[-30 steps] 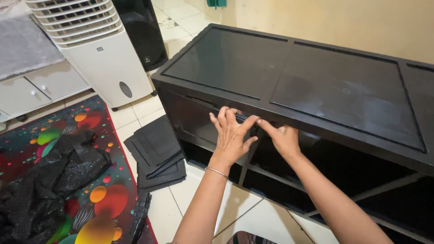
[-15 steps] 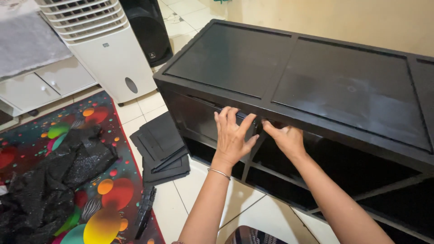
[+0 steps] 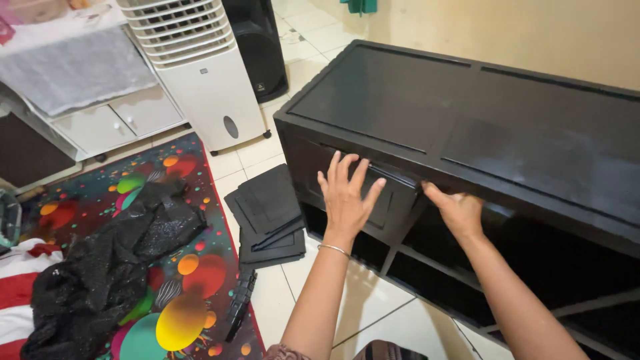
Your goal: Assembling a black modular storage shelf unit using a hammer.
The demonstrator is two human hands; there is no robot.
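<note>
Since a moment ago the left hand (image 3: 347, 200) has lifted slightly and opened, its fingers (image 3: 335, 167) now spread wide and flat against the black panelled door (image 3: 373, 200) at the front of the long black wooden cabinet (image 3: 467, 120). The right hand (image 3: 457, 210) rests at that door's right edge just under the cabinet top, fingers curled onto the rim; whether they pinch it cannot be told. A stack of black flat panels (image 3: 270, 207) lies on the white tiled floor (image 3: 393, 320) just left of the cabinet.

White tiled floor (image 3: 373, 313) carries black cabinet (image 3: 467, 120), stacked black panels (image 3: 267, 213), colourful rug (image 3: 167, 293).
</note>
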